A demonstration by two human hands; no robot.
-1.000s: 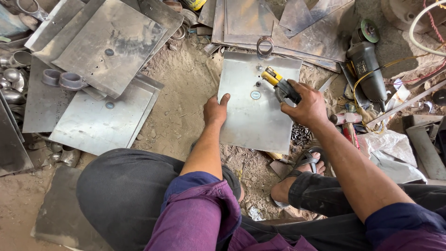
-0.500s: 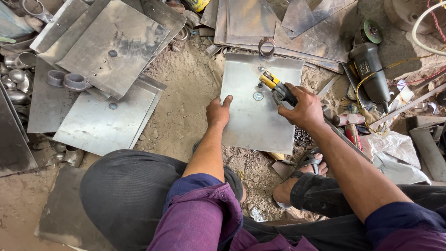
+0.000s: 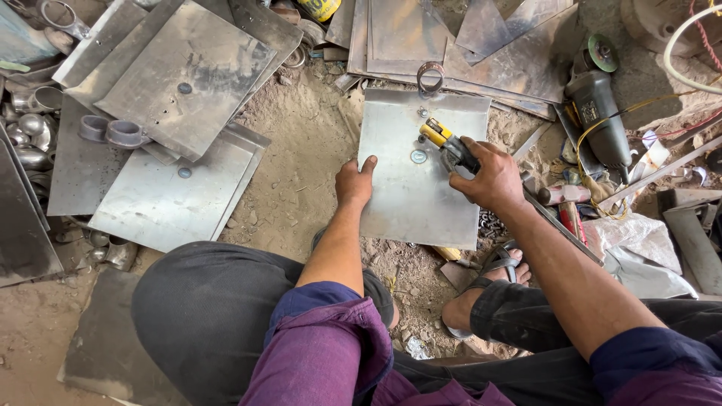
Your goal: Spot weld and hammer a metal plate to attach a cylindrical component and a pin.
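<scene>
A square steel sheet [image 3: 417, 188] is laid flat on the sandy ground [image 3: 301, 165], straight ahead of the seated person, between the raised knee and the sandalled foot [image 3: 489, 278]. A small round disc [image 3: 419, 156] is seen on the upper half of the sheet, and a metal ring [image 3: 430, 77] is propped at its far edge. The sheet is pinned at its left edge by the left hand [image 3: 353, 183], palm down, fingers pressed flat, thumb stretched onto the metal. A yellow-and-black hand tool [image 3: 445, 143] is clenched in the right hand [image 3: 489, 179], fingers wrapped tight round its handle, its yellow tip held just above the disc. Further out, a pile of steel plates [image 3: 165, 113] is stacked to the left with short pipe sockets [image 3: 113, 131] resting on it. An angle grinder [image 3: 598, 113] is lying off to the right among cables.
</scene>
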